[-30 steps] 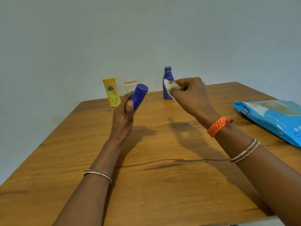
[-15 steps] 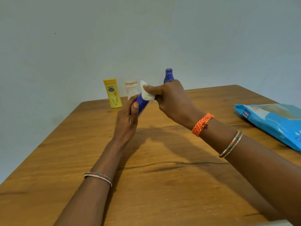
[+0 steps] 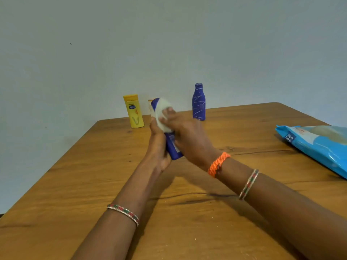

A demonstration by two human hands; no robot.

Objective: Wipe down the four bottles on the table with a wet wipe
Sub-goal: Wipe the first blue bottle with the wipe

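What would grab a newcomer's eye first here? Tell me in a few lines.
At the centre, the left hand grips a blue bottle tilted above the table, while the right hand presses a white wet wipe over its upper half. A yellow bottle and a tall blue bottle stand upright at the far edge, and a bright blue wipes pack lies at the right.
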